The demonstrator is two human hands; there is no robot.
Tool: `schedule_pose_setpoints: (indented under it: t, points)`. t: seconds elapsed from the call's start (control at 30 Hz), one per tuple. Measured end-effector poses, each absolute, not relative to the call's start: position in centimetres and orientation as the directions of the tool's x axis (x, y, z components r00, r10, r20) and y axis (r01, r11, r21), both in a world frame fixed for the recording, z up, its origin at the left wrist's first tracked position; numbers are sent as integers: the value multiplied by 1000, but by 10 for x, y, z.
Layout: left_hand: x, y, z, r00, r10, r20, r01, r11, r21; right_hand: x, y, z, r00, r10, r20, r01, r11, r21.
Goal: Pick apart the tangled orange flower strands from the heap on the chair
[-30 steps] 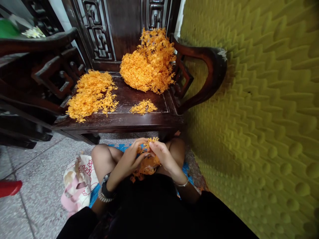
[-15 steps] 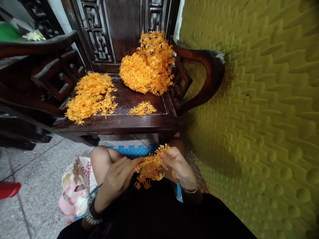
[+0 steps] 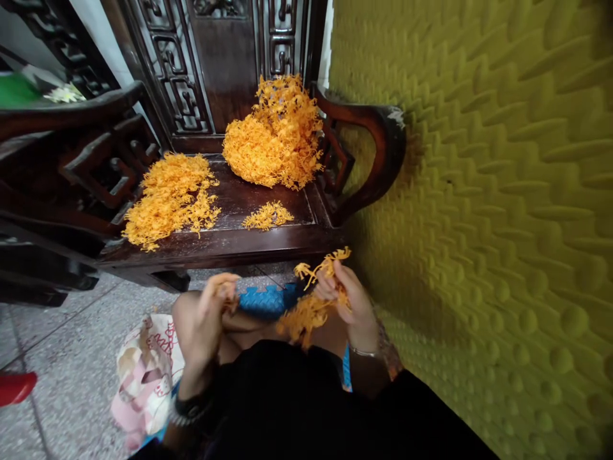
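My right hand [image 3: 347,299] holds a tangled bunch of small orange plastic pieces [image 3: 306,313] over my lap, with a few sprigs sticking up above the fingers. My left hand [image 3: 208,313] is lifted to the left above my knee, pinching a small orange piece [image 3: 225,284] between its fingertips. Ahead, the dark wooden chair [image 3: 230,239] carries a loose flat heap of orange pieces [image 3: 167,198] on the left, a tall clumped pile [image 3: 275,137] at the back right, and a small cluster [image 3: 267,216] near the front edge.
A yellow-green padded wall [image 3: 479,211] runs close along my right. A pink-and-white patterned bag [image 3: 143,370] lies on the speckled floor at my left knee. A blue foam mat [image 3: 268,297] shows under my legs. A red object [image 3: 16,386] sits at the far left.
My hands have drawn apart: the left moved left and up with a small piece, the right moved right and up with the bunch. The view shifted slightly left.
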State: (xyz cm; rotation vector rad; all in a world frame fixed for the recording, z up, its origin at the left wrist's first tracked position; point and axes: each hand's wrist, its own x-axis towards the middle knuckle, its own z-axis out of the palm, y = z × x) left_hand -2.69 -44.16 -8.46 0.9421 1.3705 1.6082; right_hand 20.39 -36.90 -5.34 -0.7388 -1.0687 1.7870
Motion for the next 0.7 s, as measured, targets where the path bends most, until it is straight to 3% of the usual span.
schedule_pose_setpoints:
  t: [0.1, 0.27, 0.4, 0.5, 0.6, 0.7]
  points:
    - [6, -415, -92, -220, 972, 79, -127, -109, 986, 182, -369, -58, -558, 825, -89, -434, -381, -816]
    - [23, -405, -83, 76, 966, 247, 167, -257, 952, 172, -367, -61, -657, 749, -87, -457, -488, -743]
    - [15, -415, -78, 259, 935, 241, 293, -314, 903, 186, -363, -59, -639, 765, -81, -449, -456, -769]
    - [2, -438, -79, 417, 855, 308, 196, -415, 888, 217, -364, -46, -488, 872, -36, -502, -315, -806]
    - [-14, -467, -87, 289, 902, 320, 103, -361, 927, 251, -376, -29, -95, 990, 103, -602, 25, -798]
    - [-21, -486, -102, 35, 986, 162, 92, -165, 982, 266, -394, -24, -50, 994, 95, -516, 56, -855]
